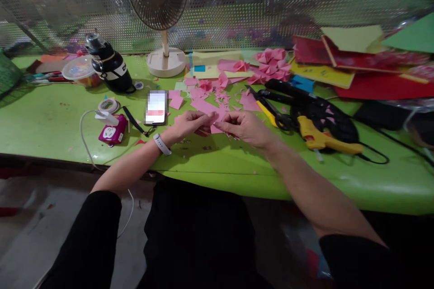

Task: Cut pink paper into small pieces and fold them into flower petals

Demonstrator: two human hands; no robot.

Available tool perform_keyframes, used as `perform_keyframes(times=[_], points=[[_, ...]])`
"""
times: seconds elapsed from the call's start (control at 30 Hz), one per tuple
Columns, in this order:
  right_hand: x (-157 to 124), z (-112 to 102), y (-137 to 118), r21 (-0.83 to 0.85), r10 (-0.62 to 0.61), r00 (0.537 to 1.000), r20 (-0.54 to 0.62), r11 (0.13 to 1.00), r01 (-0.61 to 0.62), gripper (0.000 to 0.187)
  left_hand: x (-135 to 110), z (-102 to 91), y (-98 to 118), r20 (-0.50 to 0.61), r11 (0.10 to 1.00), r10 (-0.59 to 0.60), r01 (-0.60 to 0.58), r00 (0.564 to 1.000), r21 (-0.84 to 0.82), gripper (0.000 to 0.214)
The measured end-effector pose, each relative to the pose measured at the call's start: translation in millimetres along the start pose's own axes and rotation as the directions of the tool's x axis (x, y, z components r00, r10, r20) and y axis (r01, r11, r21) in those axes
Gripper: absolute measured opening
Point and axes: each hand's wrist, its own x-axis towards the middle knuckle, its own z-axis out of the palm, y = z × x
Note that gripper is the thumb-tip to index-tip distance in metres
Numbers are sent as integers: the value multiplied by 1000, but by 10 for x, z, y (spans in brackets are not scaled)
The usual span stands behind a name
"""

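Note:
My left hand (191, 124) and my right hand (242, 126) meet over the green table (61, 122), both pinching a small pink paper piece (214, 123) between fingertips. A white band sits on my left wrist. Around the hands lie several pink paper scraps (217, 99). Folded pink paper flowers (271, 65) are piled further back. Scissors (274, 115) with yellow and black handles lie just right of my right hand, beside a yellow glue gun (322, 140).
A phone (156, 107) lies left of my hands, with a pink power plug (113, 133) and tape roll (108, 105). A black bottle (110, 67), a plastic container (81, 70) and a desk fan (159, 13) stand behind. Coloured paper sheets (356, 63) are stacked at the right.

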Motion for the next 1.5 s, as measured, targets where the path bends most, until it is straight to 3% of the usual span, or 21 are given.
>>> perform_keyframes(times=[0.1,0.17,0.23,0.33,0.47,0.73,0.9,1.03,1.17,1.33,1.5], points=[[-18,-11,-5,-58,-39,999,-19,998,38,39,19,-4,-27,25,998,6,-4,1000,-59,36],[-41,-31,-26,-137,-154,985,-73,980,143,28,28,-28,-30,17,994,-10,11,1000,-105,33],[-59,-55,-50,-272,-341,932,-120,915,300,15,29,-56,-19,14,989,-35,37,999,-146,32],[-58,-66,-54,-445,-552,832,-60,760,473,24,21,-84,-3,42,983,-61,68,997,-172,31],[-25,-28,7,-452,-636,771,32,679,578,20,18,-91,-16,88,983,-43,58,995,-175,30],[-20,-15,38,-417,-688,724,-36,669,615,15,38,-78,-38,72,969,-9,27,997,-245,37],[-7,-11,75,-415,-634,768,-93,726,549,8,32,-29,-36,-3,977,59,-59,998,-203,34],[-3,48,71,-326,-574,791,-213,805,496,4,4,5,-33,34,978,93,-85,995,-193,28],[6,96,73,-177,-461,839,-290,887,426,17,-19,13,-12,77,982,92,-78,993,-173,22],[20,93,120,-102,-306,910,-280,952,289,29,-21,5,-23,95,988,84,-71,992,-136,19],[10,86,124,-92,-308,908,-286,951,294,27,-37,-2,-28,137,981,109,-84,985,-173,18]])
